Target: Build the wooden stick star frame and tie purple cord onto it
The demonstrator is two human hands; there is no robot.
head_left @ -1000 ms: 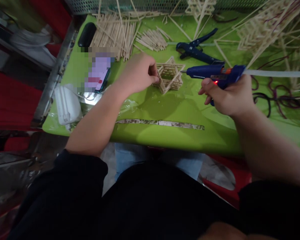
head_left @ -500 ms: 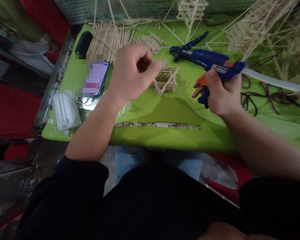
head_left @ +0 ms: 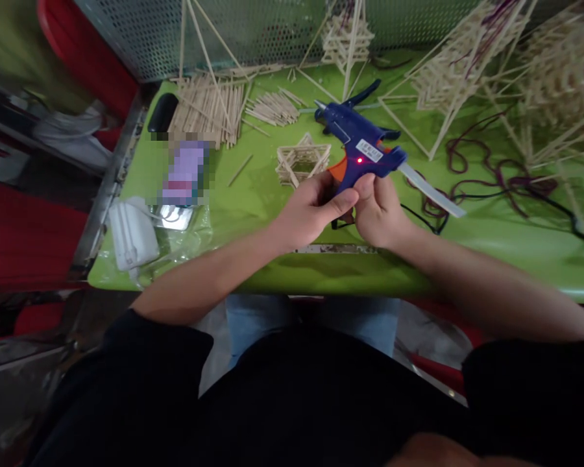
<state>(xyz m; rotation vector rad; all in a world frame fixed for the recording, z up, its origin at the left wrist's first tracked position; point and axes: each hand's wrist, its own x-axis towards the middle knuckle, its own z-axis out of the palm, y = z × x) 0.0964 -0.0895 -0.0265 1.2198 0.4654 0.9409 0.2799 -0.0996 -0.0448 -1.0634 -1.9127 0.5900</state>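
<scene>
In the head view, the left hand (head_left: 304,217) and right hand (head_left: 382,211) have fingers closed around the grip of the glue gun (head_left: 353,133), which looks rigid, light and safest held there. Just beyond, the stick star (head_left: 286,174) looks fragile, best pinched by its stacked sides; the green table (head_left: 253,220) seems smooth, backed by a perforated panel (head_left: 282,39).

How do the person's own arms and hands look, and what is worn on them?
The left hand and right hand are bare: no gloves, watch or bracelet show. Rings cannot be judged. The forearms are bare too; the plain black sleeves end near the elbows.
</scene>
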